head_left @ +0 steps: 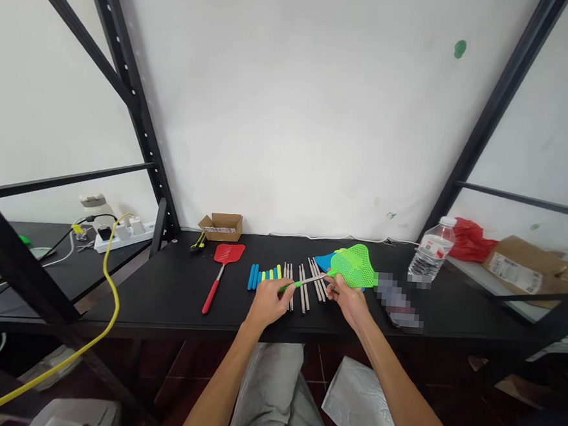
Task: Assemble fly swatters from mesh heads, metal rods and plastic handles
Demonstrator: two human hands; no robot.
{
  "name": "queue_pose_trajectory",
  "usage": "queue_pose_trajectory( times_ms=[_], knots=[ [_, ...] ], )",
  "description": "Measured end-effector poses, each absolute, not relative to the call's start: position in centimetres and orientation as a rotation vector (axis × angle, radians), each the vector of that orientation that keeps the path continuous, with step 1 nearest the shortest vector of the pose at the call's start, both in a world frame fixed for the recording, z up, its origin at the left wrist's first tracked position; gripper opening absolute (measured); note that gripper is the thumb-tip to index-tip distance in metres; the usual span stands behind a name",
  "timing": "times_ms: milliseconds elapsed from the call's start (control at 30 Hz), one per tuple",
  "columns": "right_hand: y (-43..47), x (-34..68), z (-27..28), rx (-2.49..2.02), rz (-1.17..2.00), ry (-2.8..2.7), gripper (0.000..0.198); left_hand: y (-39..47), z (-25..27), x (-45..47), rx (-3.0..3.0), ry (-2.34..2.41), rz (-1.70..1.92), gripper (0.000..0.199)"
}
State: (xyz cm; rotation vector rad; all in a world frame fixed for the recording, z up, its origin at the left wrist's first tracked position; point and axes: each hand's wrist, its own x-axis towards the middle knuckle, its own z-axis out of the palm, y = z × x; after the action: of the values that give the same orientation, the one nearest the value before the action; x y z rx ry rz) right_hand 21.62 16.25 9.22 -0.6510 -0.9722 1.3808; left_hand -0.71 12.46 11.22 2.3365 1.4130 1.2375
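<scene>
A green fly swatter [358, 265] with a metal rod is held between my hands above the black table. My left hand [268, 301] is closed round its green handle. At the other end, my right hand [347, 298] grips the swatter where the rod meets the mesh head. Beneath lie several metal rods [304, 289], in loose groups. Blue and yellow handle grips [254, 277] are lined up left of the rods. Blue swatter heads [325, 262] show partly behind the green mesh. A finished-looking red fly swatter [226, 256] rests farther left.
A small open cardboard box [222, 227] stands at the back left beside a black-and-yellow tool [198, 243]. A water bottle [432, 249] and a pixelated object [398, 303] are on the right. Black shelf posts [490, 117] frame both sides. A yellow cable [113, 292] hangs at left.
</scene>
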Motion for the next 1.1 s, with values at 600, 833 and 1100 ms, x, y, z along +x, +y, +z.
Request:
queue_pose_trajectory(
  times_ms=[600, 833, 1100],
  knots=[
    [17.0, 21.7, 8.1, -0.735, 1.346, -0.985, 0.037, 12.3, 10.8, 0.0, 2.587, 1.517, 1.253, 0.024],
    [17.0, 21.7, 8.2, -0.759, 1.325, -1.009, 0.034, 12.5, 10.6, -0.1, 2.507, 1.608, 1.313, 0.023],
    [16.6, 21.8, 8.7, -0.769, 1.304, -1.042, 0.042, 13.2, 10.2, -0.4, 2.214, 1.988, 1.417, 0.028]
  ],
)
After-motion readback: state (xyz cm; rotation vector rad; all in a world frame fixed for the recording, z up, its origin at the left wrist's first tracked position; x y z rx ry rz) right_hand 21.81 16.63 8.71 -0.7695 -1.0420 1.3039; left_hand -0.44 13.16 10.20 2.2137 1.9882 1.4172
